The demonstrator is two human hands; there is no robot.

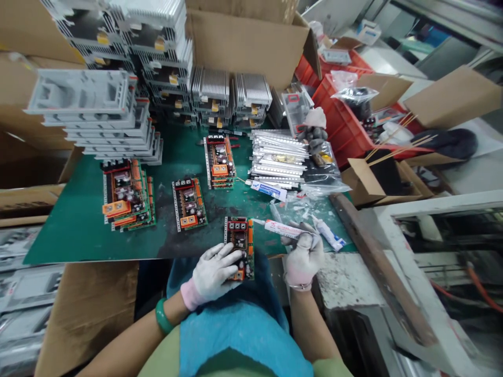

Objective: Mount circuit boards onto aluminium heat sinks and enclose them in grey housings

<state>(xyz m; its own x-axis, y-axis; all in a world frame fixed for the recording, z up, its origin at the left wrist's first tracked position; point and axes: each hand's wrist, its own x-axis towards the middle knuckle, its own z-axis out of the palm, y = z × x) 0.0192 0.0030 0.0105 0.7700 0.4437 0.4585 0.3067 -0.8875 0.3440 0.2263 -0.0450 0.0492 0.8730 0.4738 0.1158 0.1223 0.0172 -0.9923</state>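
Observation:
My left hand, in a white glove, holds a circuit board at the table's near edge. Its fingers lie across the left side of the board, and the thumb's grip is partly hidden. In my gloved right hand is a white tube with red print. The tube lies nearly level, its thin nozzle pointing left at the board's upper right corner. Whether the nozzle touches the board I cannot tell. Another circuit board lies flat to the left, and a second tube lies just right of my right hand.
Stacked boards stand at left below piled grey housings. A smaller board stack is farther back, beside a blue-and-white tube and metal strips. Finned heat sinks line the back. Red crates stand right.

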